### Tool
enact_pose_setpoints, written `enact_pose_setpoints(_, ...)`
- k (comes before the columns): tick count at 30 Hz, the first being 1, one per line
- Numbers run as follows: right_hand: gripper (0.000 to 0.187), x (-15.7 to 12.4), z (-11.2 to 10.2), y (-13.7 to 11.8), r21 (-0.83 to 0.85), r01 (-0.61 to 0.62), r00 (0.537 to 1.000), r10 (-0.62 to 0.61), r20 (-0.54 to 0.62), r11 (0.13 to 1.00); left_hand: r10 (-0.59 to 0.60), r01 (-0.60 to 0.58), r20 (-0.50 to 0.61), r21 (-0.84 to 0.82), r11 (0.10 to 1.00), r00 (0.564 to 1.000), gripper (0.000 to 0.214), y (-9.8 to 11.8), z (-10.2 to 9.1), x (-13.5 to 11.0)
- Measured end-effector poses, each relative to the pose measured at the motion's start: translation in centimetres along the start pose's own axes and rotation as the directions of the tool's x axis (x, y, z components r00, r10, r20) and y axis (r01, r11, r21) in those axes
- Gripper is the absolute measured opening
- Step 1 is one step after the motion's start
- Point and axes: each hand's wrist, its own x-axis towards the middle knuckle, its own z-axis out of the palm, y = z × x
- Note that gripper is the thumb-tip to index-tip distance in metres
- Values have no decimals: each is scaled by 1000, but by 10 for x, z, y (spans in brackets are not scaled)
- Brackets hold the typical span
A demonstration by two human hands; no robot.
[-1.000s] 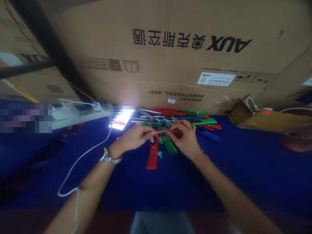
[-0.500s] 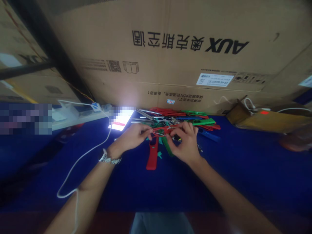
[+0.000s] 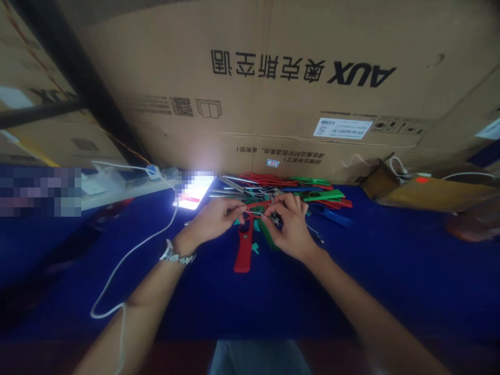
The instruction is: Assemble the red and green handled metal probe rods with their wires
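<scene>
My left hand point(image 3: 219, 217) is closed in a pinch on the left end of a slim red plastic casing point(image 3: 258, 205), held just above the blue table. My right hand point(image 3: 291, 225) pinches a thin white wire point(image 3: 254, 212) that runs along the casing; its fingertips touch the casing's right part and hide it. Below the hands lies a red handle-shaped casing point(image 3: 244, 251), with a green casing point(image 3: 269, 234) beside it, partly behind my right hand. Small teal plastic pieces point(image 3: 255, 248) are scattered there. A thin loose wire point(image 3: 314, 232) shows right of my right hand.
Behind my hands is a pile of red casings point(image 3: 265, 179), green casings point(image 3: 324, 195) and metal tubes point(image 3: 230, 183). A lit phone point(image 3: 197, 192) with a white cable point(image 3: 128, 255) lies left. A blue casing point(image 3: 332, 214) lies right, near an open carton point(image 3: 433, 194). A large cardboard box point(image 3: 269, 104) stands behind.
My right hand has shifted slightly left and its fingers have moved onto the white wire. A black-and-yellow part near its palm no longer shows. My left hand has stayed nearly still.
</scene>
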Motion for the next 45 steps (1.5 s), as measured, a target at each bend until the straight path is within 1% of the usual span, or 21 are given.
enact_pose_setpoints(3, 8, 0, -5, -2, -47, 47, 998, -45, 49, 998, 0, 0, 15, -4, 1000, 1000, 38, 2, 0, 0)
enact_pose_setpoints(5, 15, 1, -8, -1, -66, 71, 996, -66, 63, 995, 2, -2, 16, -5, 1000, 1000, 36, 1, 0, 0)
enact_pose_setpoints(7, 22, 2, -10, 2, -48, 87, 993, -83, 90, 995, 1, -1, 18, -1, 1000, 1000, 35, 0, 0, 0)
enact_pose_setpoints(11, 17, 4, -16, 10, 32, 120, 978, -124, 165, 992, -7, 6, 18, 25, 1000, 1000, 37, -3, -2, 0)
enact_pose_setpoints(13, 13, 5, -19, 14, 50, 121, 977, -128, 171, 991, -14, 13, 23, 39, 999, 1000, 38, -4, -2, 0)
enact_pose_setpoints(15, 9, 6, -20, 17, 52, 120, 982, -126, 143, 991, -21, 19, 32, 40, 999, 999, 37, -4, -3, 0)
enact_pose_setpoints(18, 6, 6, -20, 21, 28, 103, 993, -104, 52, 994, -30, 28, 54, 30, 999, 998, 37, -2, -3, 1)
enact_pose_setpoints(20, 4, 6, -18, 24, 23, 74, 997, -74, -2, 997, -33, 31, 73, 23, 999, 997, 38, 1, -3, 1)
enact_pose_setpoints(22, 5, 5, -16, 25, 23, 33, 999, -33, -33, 999, -26, 25, 86, 11, 1000, 996, 38, 3, -3, 1)
enact_pose_setpoints(25, 8, 2, -13, 24, -8, -40, 997, 39, -65, 999, -22, 22, 90, 1, 1000, 996, 38, 2, -4, 1)
enact_pose_setpoints(28, 9, 1, -11, 22, -43, -97, 991, 92, -102, 994, -27, 25, 73, 15, 1000, 997, 40, -3, -5, 1)
enact_pose_setpoints(34, 7, 1, -11, 18, -73, -120, 989, 113, -92, 990, -20, 17, 61, 46, 999, 998, 41, -9, -6, 0)
enact_pose_setpoints(36, 4, 1, -12, 14, -88, -95, 991, 86, -103, 992, -24, 21, 64, 47, 999, 998, 41, -8, -5, 0)
enact_pose_setpoints(38, 11, 1, -13, 9, -95, -38, 994, 28, -109, 995, -37, 35, 72, 38, 999, 997, 40, -6, -4, 0)
enact_pose_setpoints(40, 14, 1, -11, 5, -94, 31, 995, -40, -96, 995, -47, 45, 83, 24, 999, 995, 38, -3, -3, 1)
enact_pose_setpoints(42, 11, 2, -7, 4, -88, 85, 993, -92, -75, 992, -46, 46, 94, 7, 999, 994, 37, -1, -2, 0)
enact_pose_setpoints(45, 11, 4, -2, 7, -71, 118, 990, -123, -73, 991, -30, 31, 112, -8, 999, 993, 37, 2, -2, 0)
